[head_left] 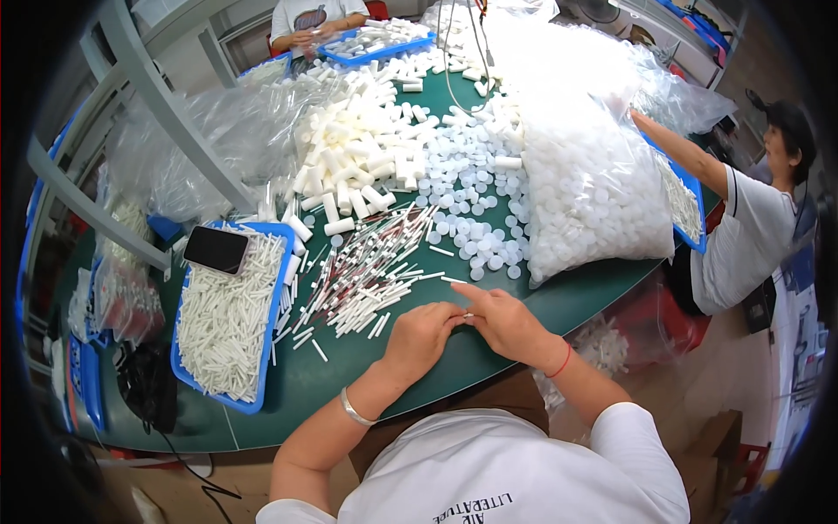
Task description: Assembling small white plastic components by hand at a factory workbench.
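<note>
Closest in is the wearer's white T-shirt (524,441), arms out over a green tabletop (319,393). Left hand (421,339) has a silver bangle (353,407) on the wrist, right hand (504,323) has a red string bracelet (560,361). They meet right near the table edge. The left fingers are in a narrow pinch around a small whitish piece (468,317), way too tiny to say what it is. Right thumb is up against that same spot with the index finger sticking out, but honestly can't tell if that hand grips anything.

Just past the right fingertip there's a loose white stick (453,279). Left of that, a messy heap of thin white sticks (367,279) with reddish-brown bits mixed in. Further left, a blue tray (264,367) full of short white sticks, with a smartphone (216,250) lying on top.

Next out: frosted round caps (471,236) scattered beside a big clear bag (594,205) stuffed with pale pieces, then a mound of stubby white cylinders (349,153). One co-worker (755,218) sits at the right, another (314,16) at the far end behind a second blue tray (384,54).
</note>
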`<state>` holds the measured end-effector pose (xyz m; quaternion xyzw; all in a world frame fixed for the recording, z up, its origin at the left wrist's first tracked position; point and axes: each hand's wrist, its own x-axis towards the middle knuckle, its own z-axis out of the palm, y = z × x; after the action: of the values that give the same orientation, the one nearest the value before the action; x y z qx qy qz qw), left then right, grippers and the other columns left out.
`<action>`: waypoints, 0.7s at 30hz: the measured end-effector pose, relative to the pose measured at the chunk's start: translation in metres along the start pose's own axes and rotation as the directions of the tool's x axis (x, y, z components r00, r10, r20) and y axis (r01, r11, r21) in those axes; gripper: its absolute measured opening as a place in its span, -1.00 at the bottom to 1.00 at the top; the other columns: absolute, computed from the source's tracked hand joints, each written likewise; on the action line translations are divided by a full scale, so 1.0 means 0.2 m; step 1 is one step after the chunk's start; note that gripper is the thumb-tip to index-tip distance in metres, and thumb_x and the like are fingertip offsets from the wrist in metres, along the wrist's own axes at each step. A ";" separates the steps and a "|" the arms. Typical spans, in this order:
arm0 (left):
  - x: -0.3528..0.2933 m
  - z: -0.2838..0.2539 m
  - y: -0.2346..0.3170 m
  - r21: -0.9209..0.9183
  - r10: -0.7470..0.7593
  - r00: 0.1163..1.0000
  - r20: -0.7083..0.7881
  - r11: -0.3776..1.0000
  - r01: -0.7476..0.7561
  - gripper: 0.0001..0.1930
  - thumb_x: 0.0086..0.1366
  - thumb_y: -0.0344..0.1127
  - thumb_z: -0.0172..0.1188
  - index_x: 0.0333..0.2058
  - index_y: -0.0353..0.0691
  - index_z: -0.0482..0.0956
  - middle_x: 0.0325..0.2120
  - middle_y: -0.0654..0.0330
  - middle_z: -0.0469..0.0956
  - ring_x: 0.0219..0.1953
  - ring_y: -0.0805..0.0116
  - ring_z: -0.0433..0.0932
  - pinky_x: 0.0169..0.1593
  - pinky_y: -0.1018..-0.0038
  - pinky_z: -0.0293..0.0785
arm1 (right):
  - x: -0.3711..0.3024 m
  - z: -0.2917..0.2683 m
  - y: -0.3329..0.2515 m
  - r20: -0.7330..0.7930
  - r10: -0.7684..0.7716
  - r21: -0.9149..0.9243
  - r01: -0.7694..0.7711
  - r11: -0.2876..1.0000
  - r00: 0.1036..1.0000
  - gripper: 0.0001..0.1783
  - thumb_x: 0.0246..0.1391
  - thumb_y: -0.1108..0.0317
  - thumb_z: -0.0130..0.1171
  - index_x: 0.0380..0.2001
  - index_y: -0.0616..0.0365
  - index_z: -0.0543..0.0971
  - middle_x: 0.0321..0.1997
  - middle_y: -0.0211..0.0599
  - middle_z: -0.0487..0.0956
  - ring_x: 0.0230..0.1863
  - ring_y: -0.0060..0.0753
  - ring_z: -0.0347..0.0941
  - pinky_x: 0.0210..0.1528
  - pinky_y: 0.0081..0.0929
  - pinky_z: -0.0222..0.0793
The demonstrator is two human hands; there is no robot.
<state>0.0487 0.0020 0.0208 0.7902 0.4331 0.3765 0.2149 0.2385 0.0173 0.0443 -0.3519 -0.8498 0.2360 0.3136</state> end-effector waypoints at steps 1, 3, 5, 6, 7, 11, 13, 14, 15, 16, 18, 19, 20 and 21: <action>0.02 0.00 0.00 -0.001 0.004 1.000 0.005 1.000 -0.004 -0.86 0.17 -0.44 0.25 -0.28 -0.28 0.58 -0.42 0.10 0.61 -0.41 0.12 0.58 -0.32 0.35 0.50 | -0.01 0.00 0.02 -0.005 0.004 -0.001 -0.004 1.000 1.000 -0.46 0.00 0.55 0.17 0.11 0.18 0.39 -0.47 -0.19 0.55 -0.37 -0.06 0.45 -0.23 -0.27 0.36; 0.09 0.00 -0.01 -0.198 -0.179 0.979 0.096 0.961 0.195 -0.81 0.20 -0.41 0.23 -0.20 -0.26 0.54 -0.41 0.10 0.62 -0.42 0.12 0.59 -0.34 0.37 0.50 | -0.05 0.00 0.09 -0.087 -0.049 0.009 0.050 0.999 0.995 -0.66 -0.01 0.55 0.18 -0.09 0.17 0.52 -0.45 -0.21 0.55 -0.37 -0.08 0.44 -0.18 -0.24 0.34; 0.20 -0.02 -0.08 -0.031 -0.109 0.994 -0.014 0.994 0.108 -0.79 0.21 -0.37 0.23 -0.17 -0.26 0.52 -0.35 0.07 0.59 -0.34 0.10 0.58 -0.29 0.34 0.50 | -0.06 -0.02 0.09 -0.130 -0.043 -0.012 0.041 0.999 0.991 -0.74 -0.03 0.55 0.20 -0.20 0.16 0.55 -0.44 -0.24 0.55 -0.35 -0.11 0.45 -0.15 -0.24 0.33; 0.26 -0.02 -0.13 0.140 -0.024 0.994 -0.109 0.989 0.039 -0.76 0.22 -0.33 0.22 -0.15 -0.25 0.51 -0.28 0.04 0.56 -0.27 0.08 0.57 -0.23 0.30 0.49 | -0.06 -0.02 0.09 -0.168 -0.033 -0.031 0.028 0.999 0.985 -0.82 -0.04 0.54 0.22 -0.31 0.14 0.58 -0.43 -0.26 0.56 -0.34 -0.15 0.45 -0.12 -0.24 0.32; 0.31 -0.01 -0.18 0.268 -0.039 0.991 -0.131 0.961 0.073 -0.75 0.20 -0.32 0.23 -0.15 -0.25 0.52 -0.27 0.05 0.50 -0.22 0.07 0.52 -0.20 0.25 0.47 | -0.05 -0.04 0.08 -0.168 -0.038 -0.030 0.033 0.999 0.985 -0.82 -0.04 0.54 0.22 -0.31 0.14 0.58 -0.43 -0.26 0.56 -0.34 -0.15 0.45 -0.12 -0.24 0.32; 0.42 0.04 -0.32 0.518 -0.038 0.998 -0.056 0.853 0.062 -0.79 0.13 -0.36 0.26 -0.25 -0.25 0.52 -0.31 0.07 0.43 -0.19 0.04 0.45 -0.17 0.24 0.45 | -0.04 -0.10 0.03 -0.289 0.071 -0.073 -0.096 0.993 0.955 -0.83 -0.09 0.52 0.26 -0.35 0.11 0.59 -0.41 -0.32 0.55 -0.26 -0.21 0.46 -0.09 -0.31 0.31; 0.44 0.05 -0.35 0.525 -0.067 0.997 -0.026 0.848 0.070 -0.80 0.11 -0.38 0.27 -0.29 -0.26 0.51 -0.29 0.06 0.42 -0.16 0.05 0.44 -0.13 0.25 0.44 | -0.05 -0.10 0.03 -0.299 0.115 -0.068 -0.141 0.988 0.947 -0.83 -0.10 0.51 0.27 -0.35 0.12 0.59 -0.40 -0.32 0.55 -0.24 -0.22 0.47 -0.08 -0.33 0.32; 0.44 0.05 -0.36 0.498 -0.001 0.997 -0.080 0.866 0.041 -0.81 0.11 -0.40 0.27 -0.29 -0.26 0.51 -0.32 0.07 0.47 -0.21 0.03 0.48 -0.16 0.25 0.45 | -0.06 -0.07 0.05 -0.349 0.170 0.039 -0.167 0.985 0.921 -0.85 -0.04 0.53 0.25 -0.33 0.18 0.57 -0.37 -0.31 0.58 -0.29 -0.36 0.49 -0.16 -0.46 0.35; 0.44 0.04 -0.35 0.497 0.001 0.997 -0.079 0.867 0.039 -0.81 0.11 -0.40 0.27 -0.29 -0.26 0.51 -0.32 0.07 0.47 -0.21 0.03 0.48 -0.16 0.25 0.45 | -0.06 -0.07 0.07 -0.393 0.235 0.144 -0.193 0.970 0.889 -0.86 0.02 0.55 0.23 -0.30 0.24 0.55 -0.34 -0.30 0.61 -0.33 -0.51 0.51 -0.24 -0.59 0.38; 0.44 0.03 -0.30 0.344 -0.048 0.993 -0.108 0.935 0.082 -0.83 0.11 -0.41 0.27 -0.31 -0.26 0.51 -0.36 0.06 0.51 -0.27 0.05 0.51 -0.20 0.28 0.47 | -0.06 -0.07 0.07 -0.395 0.238 0.143 -0.196 0.970 0.887 -0.86 0.02 0.55 0.23 -0.30 0.24 0.55 -0.34 -0.30 0.61 -0.33 -0.51 0.51 -0.24 -0.59 0.38; 0.42 -0.01 -0.17 0.015 -0.241 0.968 -0.073 0.970 0.243 -0.83 0.16 -0.41 0.27 -0.27 -0.29 0.55 -0.45 0.13 0.60 -0.43 0.27 0.58 -0.28 0.44 0.51 | -0.05 -0.09 0.07 -0.247 0.516 0.612 -0.281 0.739 0.820 -0.91 0.12 0.56 0.16 -0.27 0.30 0.53 -0.21 -0.20 0.63 -0.28 -0.56 0.54 -0.21 -0.65 0.43; 0.39 -0.02 -0.13 -0.166 -0.319 0.947 -0.049 0.937 0.307 -0.81 0.18 -0.40 0.27 -0.24 -0.30 0.56 -0.43 0.17 0.61 -0.41 0.37 0.58 -0.27 0.51 0.51 | -0.03 -0.08 0.07 -0.265 0.482 0.692 -0.183 0.698 0.835 -0.90 0.15 0.59 0.12 -0.25 0.33 0.54 -0.11 -0.12 0.62 -0.17 -0.49 0.56 -0.10 -0.62 0.45; 0.35 -0.02 -0.10 -0.340 -0.389 0.921 -0.010 0.868 0.363 -0.79 0.20 -0.39 0.27 -0.20 -0.31 0.57 -0.40 0.20 0.62 -0.39 0.48 0.58 -0.26 0.57 0.51 | -0.02 -0.08 0.06 -0.265 0.485 0.692 -0.186 0.697 0.834 -0.90 0.15 0.59 0.12 -0.25 0.33 0.54 -0.11 -0.12 0.62 -0.17 -0.49 0.56 -0.10 -0.62 0.45; 0.31 -0.07 -0.07 -0.511 -0.461 0.877 0.138 0.725 0.462 -0.71 0.24 -0.37 0.26 -0.09 -0.36 0.56 -0.34 0.21 0.62 -0.32 0.52 0.58 -0.20 0.60 0.53 | 0.00 -0.07 0.04 -0.252 0.475 0.759 -0.132 0.637 0.843 -0.88 0.15 0.59 0.13 -0.23 0.33 0.54 -0.12 -0.12 0.62 -0.14 -0.48 0.55 -0.07 -0.61 0.45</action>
<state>0.0525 0.0613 0.0456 0.5676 0.4947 0.4148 0.5110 0.2522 0.0257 0.0495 -0.3856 -0.5241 0.5146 0.5585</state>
